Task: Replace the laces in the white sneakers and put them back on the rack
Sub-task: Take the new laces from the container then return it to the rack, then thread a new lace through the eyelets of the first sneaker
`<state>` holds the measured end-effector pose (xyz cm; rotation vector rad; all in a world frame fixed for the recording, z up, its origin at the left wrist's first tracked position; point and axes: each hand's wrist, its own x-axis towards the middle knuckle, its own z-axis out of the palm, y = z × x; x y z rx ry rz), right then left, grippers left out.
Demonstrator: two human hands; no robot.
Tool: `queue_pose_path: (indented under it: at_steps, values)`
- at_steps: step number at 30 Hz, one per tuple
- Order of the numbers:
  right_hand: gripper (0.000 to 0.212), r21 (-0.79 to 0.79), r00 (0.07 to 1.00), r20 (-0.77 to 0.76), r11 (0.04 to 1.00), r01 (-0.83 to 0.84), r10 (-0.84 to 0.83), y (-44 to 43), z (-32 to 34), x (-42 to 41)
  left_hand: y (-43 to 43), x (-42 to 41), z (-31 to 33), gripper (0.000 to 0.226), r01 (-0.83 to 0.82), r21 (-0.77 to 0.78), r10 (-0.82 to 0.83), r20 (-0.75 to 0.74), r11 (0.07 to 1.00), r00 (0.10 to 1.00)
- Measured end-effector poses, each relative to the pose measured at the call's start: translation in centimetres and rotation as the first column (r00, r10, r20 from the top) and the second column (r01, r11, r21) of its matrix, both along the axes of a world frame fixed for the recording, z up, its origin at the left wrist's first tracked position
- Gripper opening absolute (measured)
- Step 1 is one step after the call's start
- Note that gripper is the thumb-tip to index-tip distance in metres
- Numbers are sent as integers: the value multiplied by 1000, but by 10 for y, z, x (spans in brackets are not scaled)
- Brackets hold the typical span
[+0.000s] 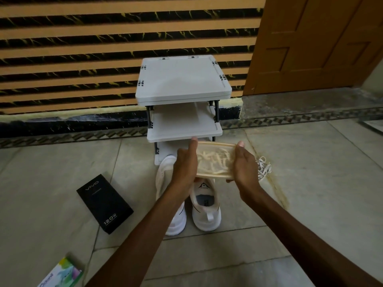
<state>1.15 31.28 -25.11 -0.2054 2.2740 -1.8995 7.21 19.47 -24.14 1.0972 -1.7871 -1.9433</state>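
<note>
Head view: both hands up in front, gripping a translucent lidded container [215, 160] from its two short ends. Left hand [184, 164] clamps the left end, thumb laid along the far edge; right hand [245, 164] clamps the right end, thumb on the top corner. Pale laces inside show through the lid. Container long axis runs left-right between the hands, tilted a little toward the camera.

Directly under the hands, on the floor tiles [290, 183], sits the pair of white sneakers [205, 208], side by side, heels toward the camera, toes pointing away at the rack; long axes run near-far. Left forearm crosses over the left shoe and hides much of it.

Just past the hands stands the white rack [184, 83], shelves bare, lowest shelf partly blocked by the container. Loose white laces [264, 167] lie in a tangle just right of the right hand. Left of the left forearm: black phone box [104, 203] on the floor; nearer, at the frame edge, a colourful box [62, 273]. Striped wall behind the rack, wooden door [310, 44] far right.
</note>
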Motion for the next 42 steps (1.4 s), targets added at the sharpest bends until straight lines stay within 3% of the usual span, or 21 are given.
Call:
queue_pose_path:
  at_steps: [2, 4, 8, 10, 12, 15, 18, 23, 30, 34, 38, 42]
  values:
    - [54, 70, 988, -153, 998, 7, 4, -5, -5, 0, -7, -4, 3, 66, -12, -134, 24, 86, 991, 996]
    - [53, 126, 968, -250, 992, 23, 9, -9, -5, -1, -11, -5, 4, 73, -21, -171, 48, 158, 985, 986]
    - [52, 186, 980, -184, 981, -47, 82, -13, -8, -7, -16, -5, -4, 61, -28, -38, 33, 117, 999, 993]
    - [52, 299, 970, -152, 944, -136, 188, -11, -3, -14, -23, -5, -8, 56, -41, 92, 34, 73, 995, 997]
    - [48, 371, 958, -108, 905, -210, 266, -8, 6, -26, -35, -9, -8, 49, -45, 120, 42, 25, 992, 999]
    - [33, 172, 961, 98, 946, -274, 260, -4, 19, -44, -52, -18, -5, 31, -44, 123, 58, -111, 991, 992]
    - [18, -1, 961, 190, 979, -206, 202, -12, 25, -59, -58, -27, 2, 20, -92, 200, 145, -269, 975, 952]
    - [12, -68, 968, 243, 996, -50, 65, -55, 22, -85, -60, -30, -2, 9, -128, 137, 161, -269, 982, 950]
    - [12, -99, 935, 352, 995, -18, 52, -112, 0, -130, -71, -26, -22, 14, -99, 43, 106, -226, 994, 968]
    - [12, -108, 941, 335, 994, -7, 43, -124, 0, -142, -77, -31, -25, 14, -75, 13, 76, -226, 997, 971]
    - [24, -73, 979, 201, 997, 39, -24, -99, -3, -131, -73, -37, -25, 14, -21, -18, 16, -236, 1000, 972]
    - [15, 178, 999, 22, 983, 34, -38, -30, -40, -117, -54, -47, -38, 16, 55, -31, -60, -215, 998, 975]
